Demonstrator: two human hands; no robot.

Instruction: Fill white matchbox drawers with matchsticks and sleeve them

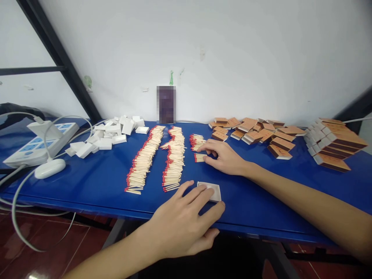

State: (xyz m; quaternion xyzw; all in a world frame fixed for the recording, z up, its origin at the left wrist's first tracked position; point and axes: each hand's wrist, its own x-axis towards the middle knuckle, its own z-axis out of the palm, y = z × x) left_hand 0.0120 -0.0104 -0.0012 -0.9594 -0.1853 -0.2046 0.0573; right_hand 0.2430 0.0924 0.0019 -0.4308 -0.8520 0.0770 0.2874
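Observation:
My right hand (pixel 223 157) is over the short third row of red-tipped matches (pixel 197 142), its thumb and forefinger at a small group of matches (pixel 199 157) at the row's near end. Near the table's front edge, my left hand (pixel 188 219) has its fingers spread, with fingertips on a white open matchbox tray (pixel 215 193). The tray lies flat, partly covered by those fingers. Two longer rows of matches, one on the left (pixel 142 162) and one in the middle (pixel 174 162), run from back to front on the blue table (pixel 101 182).
White trays (pixel 105 144) are heaped at the back left, beside a power strip (pixel 43 143) with cables. Brown matchbox sleeves (pixel 252 135) lie scattered at the back right. Stacked matchboxes (pixel 334 143) stand farther right. A blurred dark rectangle (pixel 166 104) is against the wall.

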